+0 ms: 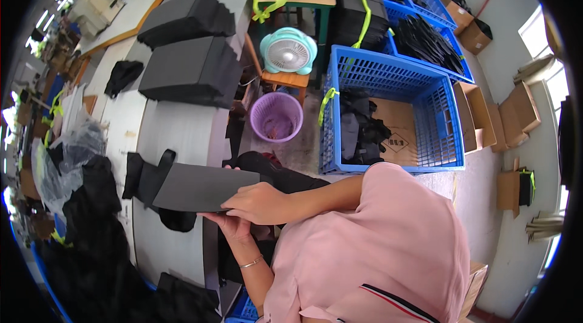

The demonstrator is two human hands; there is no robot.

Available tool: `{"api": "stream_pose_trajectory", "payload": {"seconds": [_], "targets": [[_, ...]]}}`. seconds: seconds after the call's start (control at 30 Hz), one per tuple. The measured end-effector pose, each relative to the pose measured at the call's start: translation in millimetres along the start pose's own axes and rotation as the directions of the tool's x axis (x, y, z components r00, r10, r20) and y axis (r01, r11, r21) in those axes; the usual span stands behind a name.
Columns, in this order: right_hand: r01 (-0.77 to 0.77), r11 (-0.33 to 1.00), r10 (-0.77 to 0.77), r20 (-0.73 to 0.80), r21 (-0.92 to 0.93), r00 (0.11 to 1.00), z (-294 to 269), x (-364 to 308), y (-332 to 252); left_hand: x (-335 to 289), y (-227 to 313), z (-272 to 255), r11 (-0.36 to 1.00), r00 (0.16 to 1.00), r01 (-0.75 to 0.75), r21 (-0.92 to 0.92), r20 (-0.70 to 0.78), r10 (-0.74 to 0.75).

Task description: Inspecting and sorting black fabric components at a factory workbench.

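Your right hand (261, 202) is holding the grey panel (203, 189) from above, fingers bunching at the end closest to you, while your left hand (231, 224) is cupping that end from below. The panel is reaching across the near edge of the table (179, 131), most of it lying over the table top. It is looking light and springy, stiff enough for holding its shape, though probably creasing under a hard pinch. You are likely doing best gripping by its edges, with a palm supporting underneath. Soft black fabric (146, 180) is lying on the table, partly under the panel; you cannot tell here whether the two are joined, so allow for drag. Farther along the table, a dark stack (185, 71) is sitting, and a purple basket (258, 116) is standing beside the table.
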State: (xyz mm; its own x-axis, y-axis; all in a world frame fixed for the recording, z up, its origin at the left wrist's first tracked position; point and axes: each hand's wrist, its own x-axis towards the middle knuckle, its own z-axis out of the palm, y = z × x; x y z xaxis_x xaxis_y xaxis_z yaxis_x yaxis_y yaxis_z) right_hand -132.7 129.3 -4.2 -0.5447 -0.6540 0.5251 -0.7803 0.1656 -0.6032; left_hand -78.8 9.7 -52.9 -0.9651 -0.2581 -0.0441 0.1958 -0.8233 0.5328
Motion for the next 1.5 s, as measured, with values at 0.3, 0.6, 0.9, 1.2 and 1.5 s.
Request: {"api": "stream_pose_trajectory", "payload": {"seconds": [0.3, 0.6, 0.9, 1.2, 1.5], "targets": [[-0.375, 0.834, 0.359, 0.119, 0.405, 0.926, -13.6, 3.5, -19.9, -28.0, 32.4, 7.3, 0.986, 0.994, -0.104, -0.129, -0.038, 0.1], [-0.457, 0.8, 0.372, 0.277, 0.388, 0.886, 3.8, -0.2, -22.9, -49.8, 37.9, 7.3, 0.985, 0.968, -0.147, -0.088, -0.22, 0.125], [-0.166, 0.973, 0.107, 0.322, 0.161, 0.941, -18.7, -26.5, 17.2, -67.7, 101.9, -5.0, 0.955, 0.88, -0.241, 0.172, -0.376, 0.29], [0.279, 0.95, -0.221, 0.326, -0.141, 0.919, -42.9, -18.0, 55.6, -81.3, 113.4, -27.4, 0.954, 0.894, 0.069, 0.293, -0.442, 0.072], [0.283, 0.929, -0.221, 0.253, -0.24, 0.942, -56.4, -12.3, 82.0, -88.0, 120.9, -46.5, 0.75, 0.778, -0.074, 0.657, -0.432, 0.456]]}}
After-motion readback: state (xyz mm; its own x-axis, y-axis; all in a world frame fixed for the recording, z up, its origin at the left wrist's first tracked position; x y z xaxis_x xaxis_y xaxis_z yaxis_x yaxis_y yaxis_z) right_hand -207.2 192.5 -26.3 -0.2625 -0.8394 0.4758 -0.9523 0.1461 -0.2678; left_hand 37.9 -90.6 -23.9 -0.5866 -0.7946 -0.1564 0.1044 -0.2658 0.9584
